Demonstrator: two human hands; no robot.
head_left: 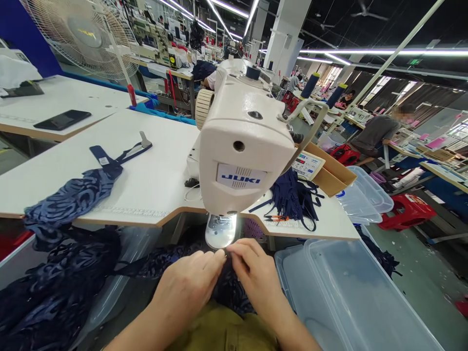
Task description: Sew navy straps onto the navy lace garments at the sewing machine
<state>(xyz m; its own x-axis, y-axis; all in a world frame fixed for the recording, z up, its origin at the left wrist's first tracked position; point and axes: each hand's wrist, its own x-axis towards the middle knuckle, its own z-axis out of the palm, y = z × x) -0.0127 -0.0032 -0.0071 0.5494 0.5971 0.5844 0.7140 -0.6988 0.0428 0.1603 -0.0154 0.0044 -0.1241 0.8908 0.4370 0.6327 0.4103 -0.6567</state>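
My left hand and my right hand meet just in front of the sewing machine's lit, rounded bed end. Both have closed fingers, pinching the edge of a dark navy patterned garment that hangs below them over my lap. My fingers hide most of the pinched edge. Above them looms the white sewing machine head; its needle area is hidden. On the table to the left lies another navy patterned garment, apparently a bra, with a strap; it trails off the edge into a dark heap.
Navy straps are bundled right of the machine, beside orange-handled snips and a cardboard box. A see-through plastic bin stands at lower right. A phone rests on the left table, near a large fan.
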